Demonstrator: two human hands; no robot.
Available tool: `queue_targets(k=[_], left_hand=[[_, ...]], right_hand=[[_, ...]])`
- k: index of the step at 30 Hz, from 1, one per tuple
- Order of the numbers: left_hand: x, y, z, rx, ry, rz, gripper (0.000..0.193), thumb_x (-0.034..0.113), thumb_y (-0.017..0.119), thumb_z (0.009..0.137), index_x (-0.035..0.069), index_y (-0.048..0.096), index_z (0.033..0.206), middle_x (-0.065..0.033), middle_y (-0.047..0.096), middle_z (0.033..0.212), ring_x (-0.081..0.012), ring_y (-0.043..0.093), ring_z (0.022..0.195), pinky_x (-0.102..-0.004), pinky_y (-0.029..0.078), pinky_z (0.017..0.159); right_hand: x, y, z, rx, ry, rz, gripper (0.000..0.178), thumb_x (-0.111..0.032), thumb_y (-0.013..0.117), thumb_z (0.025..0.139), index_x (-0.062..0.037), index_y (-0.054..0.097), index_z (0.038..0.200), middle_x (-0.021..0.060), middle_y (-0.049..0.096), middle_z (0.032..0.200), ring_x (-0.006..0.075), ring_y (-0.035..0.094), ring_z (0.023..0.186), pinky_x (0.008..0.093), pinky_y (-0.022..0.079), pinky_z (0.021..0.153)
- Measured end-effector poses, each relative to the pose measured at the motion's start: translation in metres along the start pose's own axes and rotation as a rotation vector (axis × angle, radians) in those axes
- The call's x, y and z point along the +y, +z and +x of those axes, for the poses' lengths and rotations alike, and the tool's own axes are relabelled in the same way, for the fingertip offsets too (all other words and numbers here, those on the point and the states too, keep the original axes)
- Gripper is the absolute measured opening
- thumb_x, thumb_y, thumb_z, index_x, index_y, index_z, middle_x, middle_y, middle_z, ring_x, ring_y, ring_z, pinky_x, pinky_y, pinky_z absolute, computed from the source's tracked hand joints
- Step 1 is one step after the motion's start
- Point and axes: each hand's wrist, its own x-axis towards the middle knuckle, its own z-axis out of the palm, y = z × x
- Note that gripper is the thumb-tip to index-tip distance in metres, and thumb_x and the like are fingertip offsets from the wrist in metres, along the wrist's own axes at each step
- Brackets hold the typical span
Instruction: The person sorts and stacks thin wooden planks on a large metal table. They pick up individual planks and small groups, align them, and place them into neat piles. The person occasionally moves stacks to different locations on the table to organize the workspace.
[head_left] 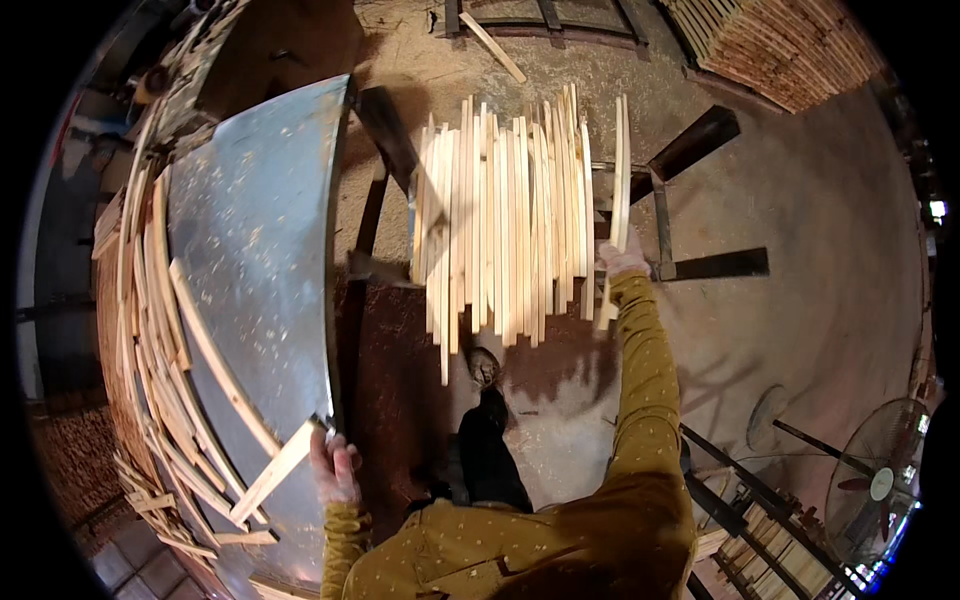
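My right hand [625,259] is closed round light wooden strips [622,170], at least two of them, held lengthwise just right of a stack. That stack of pale wooden strips [500,220] lies side by side on a dark metal stand, with uneven ends. At the lower left, my left hand [337,468] has its fingers curled at the upper end of a short wooden strip [275,475]. This strip slants across the edge of a metal tabletop [265,220]. Part of the grip is hidden by the fingers.
Loose wooden strips [160,330] are heaped along the table's left side. Dark legs of the stand [715,263] jut out to the right. Stacked lumber [790,50] stands at the far right, and a fan [880,484] at the lower right. My foot [484,368] is below the stack.
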Motion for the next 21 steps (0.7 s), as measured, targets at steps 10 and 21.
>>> queue_targets(k=[10, 21], left_hand=[[-0.012, 0.056, 0.007, 0.023, -0.377, 0.035, 0.064, 0.013, 0.064, 0.094, 0.002, 0.031, 0.148, -0.0046, 0.054, 0.112, -0.0124, 0.053, 0.092, -0.0266, 0.05, 0.081], [0.058, 0.032, -0.061, 0.201, -0.316, 0.512, 0.04, 0.02, 0.057, 0.097, 0.006, 0.053, 0.134, -0.0132, 0.068, 0.117, -0.0223, 0.064, 0.108, -0.0332, 0.049, 0.094]], right_hand=[[0.032, 0.015, 0.099, -0.051, -0.09, -0.527, 0.062, -0.047, 0.052, 0.097, -0.0163, 0.037, 0.149, 0.019, 0.057, 0.134, 0.0307, 0.055, 0.125, 0.0408, 0.04, 0.106], [-0.043, 0.128, -0.016, -0.04, -0.656, -0.53, 0.063, -0.042, 0.058, 0.093, -0.0107, 0.041, 0.145, 0.0185, 0.057, 0.133, 0.032, 0.056, 0.121, 0.0437, 0.043, 0.103]])
